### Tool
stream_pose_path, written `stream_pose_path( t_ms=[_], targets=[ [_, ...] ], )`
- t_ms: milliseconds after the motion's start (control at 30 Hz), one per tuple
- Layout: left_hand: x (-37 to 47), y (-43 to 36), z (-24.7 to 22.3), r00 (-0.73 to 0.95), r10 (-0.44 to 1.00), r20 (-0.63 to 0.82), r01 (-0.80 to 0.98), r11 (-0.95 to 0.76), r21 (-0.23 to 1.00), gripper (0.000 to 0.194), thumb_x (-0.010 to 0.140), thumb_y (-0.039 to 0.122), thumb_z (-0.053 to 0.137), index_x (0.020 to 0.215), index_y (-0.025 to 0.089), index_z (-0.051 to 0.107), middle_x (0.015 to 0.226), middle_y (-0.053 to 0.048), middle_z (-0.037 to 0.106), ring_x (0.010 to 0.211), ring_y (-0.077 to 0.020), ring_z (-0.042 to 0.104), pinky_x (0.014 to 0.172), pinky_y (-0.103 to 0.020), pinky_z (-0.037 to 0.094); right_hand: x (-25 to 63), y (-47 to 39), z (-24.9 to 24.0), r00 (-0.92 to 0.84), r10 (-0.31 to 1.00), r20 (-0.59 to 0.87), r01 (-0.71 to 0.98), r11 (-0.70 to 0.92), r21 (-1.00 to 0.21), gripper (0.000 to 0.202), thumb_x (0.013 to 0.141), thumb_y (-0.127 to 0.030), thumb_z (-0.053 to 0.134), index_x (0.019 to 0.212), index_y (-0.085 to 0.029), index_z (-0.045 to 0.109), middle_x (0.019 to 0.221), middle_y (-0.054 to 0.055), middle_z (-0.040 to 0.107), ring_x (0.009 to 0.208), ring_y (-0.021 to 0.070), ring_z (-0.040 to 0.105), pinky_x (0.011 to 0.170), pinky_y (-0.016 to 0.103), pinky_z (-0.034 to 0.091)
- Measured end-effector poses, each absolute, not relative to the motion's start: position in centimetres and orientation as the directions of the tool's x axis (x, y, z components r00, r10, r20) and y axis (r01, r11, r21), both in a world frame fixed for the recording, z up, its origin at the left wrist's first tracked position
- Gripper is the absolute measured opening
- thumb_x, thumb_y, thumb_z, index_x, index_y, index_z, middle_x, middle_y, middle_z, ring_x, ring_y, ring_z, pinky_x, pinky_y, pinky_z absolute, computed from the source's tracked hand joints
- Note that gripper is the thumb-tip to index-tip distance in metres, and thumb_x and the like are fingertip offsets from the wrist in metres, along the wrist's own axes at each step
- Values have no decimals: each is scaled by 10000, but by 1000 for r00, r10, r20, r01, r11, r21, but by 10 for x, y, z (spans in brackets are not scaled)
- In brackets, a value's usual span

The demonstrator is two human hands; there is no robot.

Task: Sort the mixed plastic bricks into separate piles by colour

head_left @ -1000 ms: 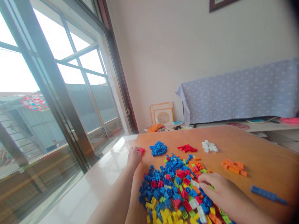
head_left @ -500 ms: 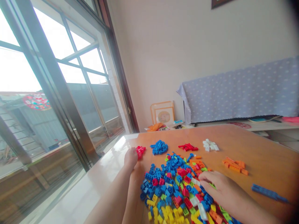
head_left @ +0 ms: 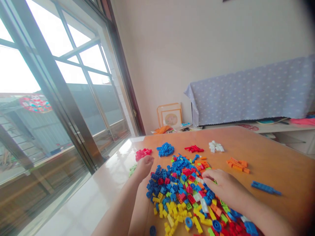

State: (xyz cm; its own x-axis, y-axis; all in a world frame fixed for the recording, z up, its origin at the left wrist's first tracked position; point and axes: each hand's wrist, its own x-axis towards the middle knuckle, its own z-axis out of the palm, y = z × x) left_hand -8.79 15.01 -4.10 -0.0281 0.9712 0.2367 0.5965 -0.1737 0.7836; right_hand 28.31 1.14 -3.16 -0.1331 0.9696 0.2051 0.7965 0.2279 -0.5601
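A large mixed heap of toy building bricks lies in front of me, blue toward the back and yellow toward the front. My left hand hovers just off the heap's left edge, its fingers curled in; whether anything is inside is hidden. Behind it sits a small pile of pinkish-red bricks, and a light green pile is partly covered by the hand. Over the heap's right side is my right hand, thumb and fingers closed together at the bricks. What they pinch, if anything, I cannot make out.
Sorted groups stand along the back of the wooden table: blue bricks, red pieces and white bricks. Orange pieces and a long blue piece lie to the right. A window borders the left.
My left hand has moved right, away from the pinkish-red pile, uncovering that pile and part of the light green one. My right hand stays over the heap. The view has shifted slightly.
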Motion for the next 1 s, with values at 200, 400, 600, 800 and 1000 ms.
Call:
stream_pose_path(
  t_ms=[200, 400, 600, 800, 1000],
  targets=[
    [-87, 113, -40, 151, 984, 95, 567, -165, 807, 297, 696, 97, 723, 967, 201, 787, 942, -60, 764, 869, -243, 691, 755, -309, 533, 281, 3, -20, -139, 964, 225, 790, 245, -562, 306, 971, -420, 448, 934, -266, 710, 921, 33, 718, 870, 210, 653, 812, 302, 452],
    [-92, 101, -43, 175, 981, 82, 630, -176, 757, 347, 620, 19, 690, 892, 222, 765, 968, -48, 746, 942, -262, 664, 836, -331, 539, 277, -2, -13, -137, 967, 214, 784, 238, -573, 300, 966, -421, 459, 906, -262, 705, 900, 28, 714, 869, 205, 648, 801, 294, 444],
    [-77, 98, -44, 187, 978, 95, 721, -202, 663, 344, 651, 85, 685, 948, 236, 770, 1003, -49, 718, 949, -245, 628, 867, -334, 504, 277, 4, -21, -144, 970, 197, 804, 231, -548, 307, 959, -443, 461, 838, -261, 677, 840, 19, 692, 831, 208, 628, 750, 294, 419],
    [-67, 92, -43, 223, 970, 93, 738, -231, 634, 290, 749, 187, 636, 1014, 210, 751, 875, -32, 723, 815, -203, 627, 766, -300, 478, 277, 7, -25, -154, 965, 210, 800, 246, -547, 300, 958, -441, 460, 817, -268, 660, 832, 19, 700, 839, 218, 621, 735, 302, 408],
    [-63, 97, -40, 237, 963, 125, 634, -251, 731, 309, 918, 395, 544, 1072, 188, 715, 904, -43, 732, 837, -203, 649, 761, -293, 483, 277, 4, -22, -142, 968, 206, 800, 235, -552, 323, 953, -472, 463, 839, -272, 690, 830, 29, 703, 814, 219, 630, 748, 303, 434]
  ],
)
